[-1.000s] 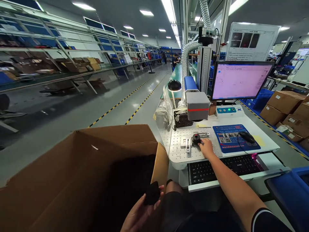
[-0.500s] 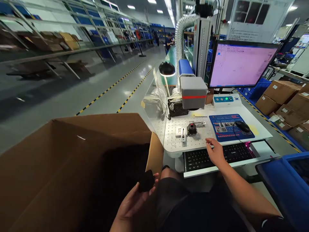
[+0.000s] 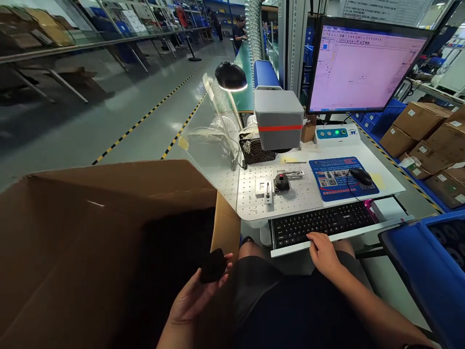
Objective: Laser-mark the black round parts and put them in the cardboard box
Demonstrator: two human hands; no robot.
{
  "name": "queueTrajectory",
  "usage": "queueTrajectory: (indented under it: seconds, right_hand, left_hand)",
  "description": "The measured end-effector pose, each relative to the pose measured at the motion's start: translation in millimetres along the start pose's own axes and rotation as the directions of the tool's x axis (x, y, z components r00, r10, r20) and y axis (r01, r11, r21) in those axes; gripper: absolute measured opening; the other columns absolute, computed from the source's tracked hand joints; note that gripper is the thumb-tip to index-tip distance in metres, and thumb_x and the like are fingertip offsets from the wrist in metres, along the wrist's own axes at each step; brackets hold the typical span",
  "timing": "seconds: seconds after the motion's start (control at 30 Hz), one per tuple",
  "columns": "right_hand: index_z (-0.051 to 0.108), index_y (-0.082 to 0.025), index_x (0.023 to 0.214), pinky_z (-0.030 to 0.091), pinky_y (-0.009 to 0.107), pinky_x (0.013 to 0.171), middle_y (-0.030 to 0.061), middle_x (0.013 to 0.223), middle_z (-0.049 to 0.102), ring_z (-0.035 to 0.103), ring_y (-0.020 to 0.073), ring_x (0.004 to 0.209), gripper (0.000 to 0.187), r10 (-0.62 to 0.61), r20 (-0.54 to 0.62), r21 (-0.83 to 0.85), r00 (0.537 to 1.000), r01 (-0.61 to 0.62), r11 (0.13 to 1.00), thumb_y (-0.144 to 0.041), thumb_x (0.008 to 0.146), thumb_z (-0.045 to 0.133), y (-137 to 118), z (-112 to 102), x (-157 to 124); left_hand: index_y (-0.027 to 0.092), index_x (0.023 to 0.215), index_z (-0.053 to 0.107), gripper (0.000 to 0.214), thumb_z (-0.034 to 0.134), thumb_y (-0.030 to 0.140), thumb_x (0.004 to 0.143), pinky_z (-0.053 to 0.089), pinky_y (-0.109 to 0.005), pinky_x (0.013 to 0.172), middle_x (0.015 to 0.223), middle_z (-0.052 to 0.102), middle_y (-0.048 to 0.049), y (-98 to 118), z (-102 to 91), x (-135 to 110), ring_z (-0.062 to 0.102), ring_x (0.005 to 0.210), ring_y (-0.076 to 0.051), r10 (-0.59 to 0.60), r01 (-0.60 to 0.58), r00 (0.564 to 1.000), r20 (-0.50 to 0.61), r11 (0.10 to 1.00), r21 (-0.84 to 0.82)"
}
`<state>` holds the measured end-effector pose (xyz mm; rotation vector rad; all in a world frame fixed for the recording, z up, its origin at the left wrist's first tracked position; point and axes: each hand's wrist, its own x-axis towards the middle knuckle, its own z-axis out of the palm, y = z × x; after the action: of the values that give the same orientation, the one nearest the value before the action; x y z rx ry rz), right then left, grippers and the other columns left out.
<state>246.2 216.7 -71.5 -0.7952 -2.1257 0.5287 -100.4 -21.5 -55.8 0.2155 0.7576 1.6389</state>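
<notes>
Left grip lightly pinches a black part left of the keyboard, right grip rests open on it; slack fingertips could drop the part.

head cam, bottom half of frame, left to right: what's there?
cardboard box → left hand holding a small black part → right hand at the front edge of the keyboard → blue bin
</notes>
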Motion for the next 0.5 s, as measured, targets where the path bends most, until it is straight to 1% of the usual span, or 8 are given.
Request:
queueTrajectory:
  seconds: [0.13,0.23,0.37,0.43,0.5]
  right_hand:
    - [0.067,-0.02,0.117,0.057,0.048,0.094,0.0102,0.112,0.074,0.067,0.0262,0.107,0.028,-0.009,-0.018,-0.023,1.0,0.009,1.0,-0.016,0.095,0.048,0,-3,6]
    - [0.065,-0.021,0.117,0.054,0.049,0.097,0.0103,0.113,0.073,0.067,0.026,0.108,0.026,-0.024,-0.041,-0.023,0.999,0.023,0.999,-0.019,0.097,0.049,-1,-6,22]
    - [0.064,-0.021,0.119,0.05,0.05,0.103,0.0112,0.12,0.07,0.063,0.0266,0.116,0.025,-0.034,-0.068,-0.006,0.997,0.033,0.999,-0.025,0.097,0.051,-3,-2,61]
    - [0.063,-0.02,0.121,0.046,0.052,0.107,0.013,0.127,0.067,0.059,0.0283,0.123,0.028,-0.017,-0.073,-0.003,0.997,0.017,1.0,-0.028,0.096,0.054,-3,6,85]
    - [0.061,-0.019,0.125,0.043,0.054,0.111,0.0153,0.136,0.061,0.053,0.0305,0.132,0.035,0.023,-0.063,-0.01,0.998,-0.024,1.0,-0.031,0.093,0.058,-3,17,109]
  left_hand:
    - [0.02,0.134,0.067,0.046,0.052,0.044,0.097,0.059,-0.038,0.092,0.144,0.059,-0.0175,1,3.9,-1,0.065,0.119,-0.033,0.0,0.0,1.0,-0.001,1.0,-0.017]
    - [0.017,0.132,0.068,0.047,0.05,0.044,0.098,0.059,-0.038,0.093,0.144,0.059,-0.018,2,5.7,-2,0.065,0.119,-0.033,-0.009,0.009,1.0,0.008,1.0,-0.03]
    - [0.018,0.133,0.068,0.046,0.051,0.043,0.098,0.058,-0.039,0.094,0.146,0.057,-0.0178,2,3.5,-2,0.064,0.122,-0.033,-0.035,0.036,0.999,0.008,0.998,-0.053]
    - [0.019,0.133,0.067,0.046,0.051,0.043,0.098,0.058,-0.039,0.095,0.146,0.057,-0.0175,3,2.9,-3,0.063,0.122,-0.033,-0.042,0.042,0.999,0.003,0.998,-0.056]
    - [0.018,0.133,0.068,0.047,0.051,0.044,0.098,0.058,-0.04,0.094,0.146,0.057,-0.0174,4,4.5,-4,0.063,0.122,-0.034,-0.039,0.039,0.999,0.007,0.998,-0.051]
